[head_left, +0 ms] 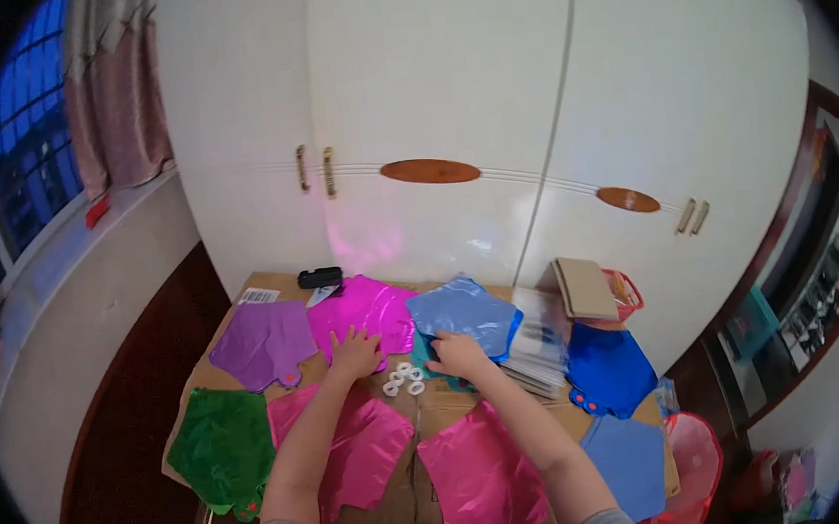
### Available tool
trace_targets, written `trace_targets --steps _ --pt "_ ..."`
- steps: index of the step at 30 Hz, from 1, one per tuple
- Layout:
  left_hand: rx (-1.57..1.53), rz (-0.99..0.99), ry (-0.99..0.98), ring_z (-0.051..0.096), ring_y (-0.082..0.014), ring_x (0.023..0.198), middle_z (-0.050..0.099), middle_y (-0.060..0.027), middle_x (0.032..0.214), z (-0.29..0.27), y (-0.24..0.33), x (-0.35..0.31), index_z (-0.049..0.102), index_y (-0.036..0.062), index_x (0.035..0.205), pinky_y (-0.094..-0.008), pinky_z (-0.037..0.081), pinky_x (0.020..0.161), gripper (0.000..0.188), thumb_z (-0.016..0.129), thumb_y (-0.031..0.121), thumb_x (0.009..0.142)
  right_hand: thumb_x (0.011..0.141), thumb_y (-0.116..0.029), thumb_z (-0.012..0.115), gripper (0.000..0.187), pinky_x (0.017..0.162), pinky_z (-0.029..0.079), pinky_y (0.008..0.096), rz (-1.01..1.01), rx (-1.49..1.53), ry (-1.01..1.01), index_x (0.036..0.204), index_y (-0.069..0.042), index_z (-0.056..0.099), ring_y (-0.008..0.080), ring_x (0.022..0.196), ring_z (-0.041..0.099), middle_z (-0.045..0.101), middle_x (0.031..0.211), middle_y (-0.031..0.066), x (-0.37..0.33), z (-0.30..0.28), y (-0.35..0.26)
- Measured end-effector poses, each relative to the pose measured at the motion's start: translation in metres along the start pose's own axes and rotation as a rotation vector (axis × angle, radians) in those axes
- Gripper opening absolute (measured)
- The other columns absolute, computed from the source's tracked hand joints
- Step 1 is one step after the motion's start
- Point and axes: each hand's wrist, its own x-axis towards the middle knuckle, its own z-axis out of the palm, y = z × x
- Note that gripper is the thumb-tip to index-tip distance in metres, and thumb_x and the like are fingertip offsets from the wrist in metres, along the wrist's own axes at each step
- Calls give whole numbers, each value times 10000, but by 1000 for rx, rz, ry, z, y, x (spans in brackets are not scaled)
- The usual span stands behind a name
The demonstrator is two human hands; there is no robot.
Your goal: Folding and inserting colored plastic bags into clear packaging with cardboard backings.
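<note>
Flat shiny foil pieces, which look like uninflated balloons, lie spread over a cardboard-covered table. My left hand (356,351) rests with spread fingers on the near edge of a magenta foil piece (369,306). At the near left corner of a light blue foil piece (464,313), my right hand (458,355) has its fingers apart, touching a teal foil piece (421,350) partly tucked under it. Between the hands sits a small cluster of white rings (405,377). Nearer me, two pink foil pieces (361,447) lie below my forearms.
Purple (262,344) and green foil (221,447) lie left; dark blue (608,367) and pale blue foil (627,463) lie right. A stack of clear packets (538,341), a brown cardboard box (584,287) and a black object (320,278) stand near the white wardrobe (424,82). A red basket (692,473) stands beside the table.
</note>
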Motion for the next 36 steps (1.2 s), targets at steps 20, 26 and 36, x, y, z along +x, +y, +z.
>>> trace_targets --steps 20,26,36 --pt "-248 238 28 530 -262 1108 603 -70 1113 27 40 18 632 96 1035 -677 259 979 267 527 207 816 744 -206 596 161 626 525 423 167 128 203 750 -75 690 308 653 646 652 717 139 2 27 -2" --pt "-347 245 112 576 -289 1030 631 -84 1032 22 47 19 631 95 1011 -579 308 999 236 537 206 824 732 -245 669 195 660 517 402 379 427 232 837 -90 725 304 687 654 667 751 152 -1 30 12" --pt "-364 345 76 599 -300 910 631 -115 878 34 56 38 633 117 952 -520 387 905 193 504 168 819 696 -286 748 235 605 493 368 487 581 244 788 -72 714 261 614 642 650 656 124 0 32 20"
